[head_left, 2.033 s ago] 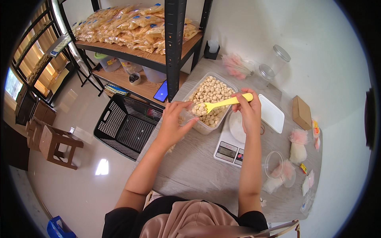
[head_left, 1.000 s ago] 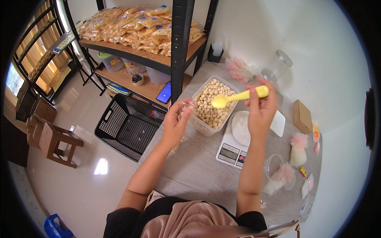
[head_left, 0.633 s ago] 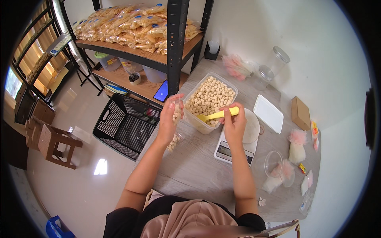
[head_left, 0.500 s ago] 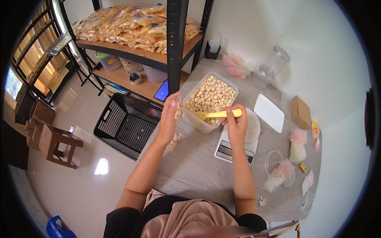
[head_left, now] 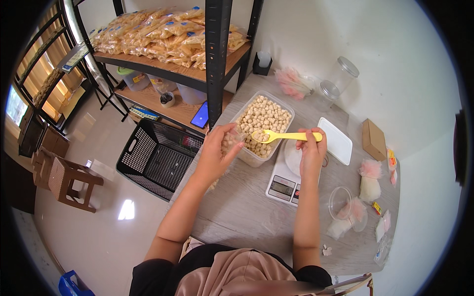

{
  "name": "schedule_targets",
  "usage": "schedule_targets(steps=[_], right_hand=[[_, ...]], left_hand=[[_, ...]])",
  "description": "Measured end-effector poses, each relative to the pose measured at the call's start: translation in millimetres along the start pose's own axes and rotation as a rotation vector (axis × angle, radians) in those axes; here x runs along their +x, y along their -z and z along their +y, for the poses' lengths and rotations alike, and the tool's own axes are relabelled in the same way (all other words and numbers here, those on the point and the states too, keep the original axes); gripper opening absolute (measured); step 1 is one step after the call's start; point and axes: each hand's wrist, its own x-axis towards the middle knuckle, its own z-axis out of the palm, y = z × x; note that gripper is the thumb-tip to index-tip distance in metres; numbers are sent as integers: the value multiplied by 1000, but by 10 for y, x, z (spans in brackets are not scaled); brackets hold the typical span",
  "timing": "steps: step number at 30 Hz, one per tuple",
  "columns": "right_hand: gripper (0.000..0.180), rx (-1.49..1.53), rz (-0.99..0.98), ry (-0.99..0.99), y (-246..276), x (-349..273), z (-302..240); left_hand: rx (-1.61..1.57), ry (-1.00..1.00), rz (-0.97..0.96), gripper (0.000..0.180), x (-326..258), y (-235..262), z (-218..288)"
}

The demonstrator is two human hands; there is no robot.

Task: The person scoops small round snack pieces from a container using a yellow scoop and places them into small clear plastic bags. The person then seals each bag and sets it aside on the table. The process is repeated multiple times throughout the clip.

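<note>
My right hand [head_left: 312, 148] grips the handle of a yellow plastic spoon [head_left: 289, 135]. Several small round cream-coloured snack pieces rest in its bowl, held over the near part of a clear plastic tub [head_left: 256, 160] full of the same snacks [head_left: 264, 118]. Just left of the spoon, my left hand [head_left: 219, 148] is closed around a small clear plastic bag [head_left: 233, 140] with some pieces inside. A white digital kitchen scale [head_left: 282, 172] sits below my right hand, its round plate partly covered by that hand.
A white lid [head_left: 335, 141] and a brown box [head_left: 375, 140] lie to the right. Nearer are a clear round container [head_left: 340, 203] and bundles of pink-tipped bags [head_left: 370, 182]. A black crate [head_left: 160, 158] stands on the left by the shelf post [head_left: 217, 64]; clear jars [head_left: 340, 81] stand at the back.
The spoon has risen from the snacks with pieces in its bowl and shifted right. My left hand has turned and moved the bag toward the spoon.
</note>
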Motion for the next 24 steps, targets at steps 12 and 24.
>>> schedule_targets(steps=[12,24], right_hand=[[15,-173,-363,128,-498,-11,-432],[18,-197,-286,118,-423,-32,-481]], left_hand=[[114,-1,-55,46,-17,-18,20],[119,-18,-28,47,-32,-64,33]])
